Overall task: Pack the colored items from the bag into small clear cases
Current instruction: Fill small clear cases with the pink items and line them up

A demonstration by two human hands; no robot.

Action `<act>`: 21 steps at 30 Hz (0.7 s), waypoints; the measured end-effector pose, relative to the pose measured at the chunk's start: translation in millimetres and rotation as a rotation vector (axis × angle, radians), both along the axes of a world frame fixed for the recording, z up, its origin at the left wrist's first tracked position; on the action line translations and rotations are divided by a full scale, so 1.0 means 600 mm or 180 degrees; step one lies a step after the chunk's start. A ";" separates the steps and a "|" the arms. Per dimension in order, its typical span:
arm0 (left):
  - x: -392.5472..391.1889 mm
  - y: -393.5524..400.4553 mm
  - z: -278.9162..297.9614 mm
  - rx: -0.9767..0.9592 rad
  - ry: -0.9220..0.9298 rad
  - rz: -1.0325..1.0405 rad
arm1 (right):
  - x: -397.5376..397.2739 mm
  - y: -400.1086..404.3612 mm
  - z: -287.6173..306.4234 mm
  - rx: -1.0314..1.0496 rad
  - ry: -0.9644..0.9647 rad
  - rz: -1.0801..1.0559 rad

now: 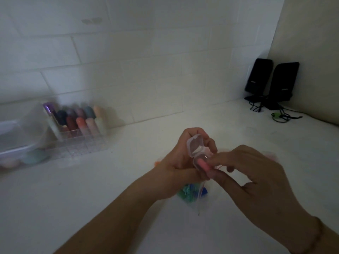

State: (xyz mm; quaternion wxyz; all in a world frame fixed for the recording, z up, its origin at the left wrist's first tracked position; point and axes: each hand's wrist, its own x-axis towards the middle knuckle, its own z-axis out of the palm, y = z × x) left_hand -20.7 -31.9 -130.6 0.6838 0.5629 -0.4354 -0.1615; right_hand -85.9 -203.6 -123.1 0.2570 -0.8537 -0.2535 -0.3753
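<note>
I have a small clear case (195, 150) gripped in my left hand (180, 162), its lid hinged open above my curled fingers, and my right hand (256, 173) pinches a pink item (202, 164) with thumb and fingertips right at the mouth of the lower half, so I judge this piece is partly seated and the lid not yet snapped down. Below both hands lies the bag (197, 196), with green and blue items showing through it just under my left palm, so more packing seems left. How many items remain I cannot tell, since my hands cover most of the bag. Well beyond my left fingers a blurred clear organizer (82, 131) holds coloured pieces; whether any are finished cases is too soft to make out.
</note>
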 end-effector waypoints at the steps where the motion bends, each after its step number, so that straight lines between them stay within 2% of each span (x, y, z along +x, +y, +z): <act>1: 0.001 0.000 0.001 -0.0054 0.0057 -0.0053 | 0.000 -0.001 0.000 0.0015 -0.0004 0.0009; 6: 0.006 0.003 -0.002 -0.0128 0.0228 -0.0126 | 0.003 0.000 -0.005 0.0152 0.0061 0.0282; 9: 0.012 0.006 -0.004 -0.0264 0.0295 -0.0186 | -0.001 -0.002 0.000 0.0152 0.0084 0.0222; 13: 0.025 0.019 -0.001 -0.0790 0.0728 -0.0048 | -0.013 -0.017 0.023 0.0581 0.0131 0.0254; 15: 0.033 0.028 0.003 -0.1086 0.1006 0.0093 | -0.019 -0.032 0.035 0.0615 0.0443 0.0324; 16: 0.038 0.032 0.005 -0.1225 0.1139 0.0199 | -0.019 -0.041 0.038 0.0523 0.0741 0.0335; 18: 0.050 0.041 0.008 -0.1400 0.1361 0.0537 | -0.016 -0.051 0.031 -0.0132 0.1261 0.0178; 20: 0.060 0.046 0.006 -0.1451 0.1525 0.0888 | -0.015 -0.050 0.014 -0.0833 0.1485 0.0083; 21: 0.063 0.046 0.003 -0.1457 0.1598 0.1026 | -0.014 -0.047 0.005 -0.0970 0.1590 0.0133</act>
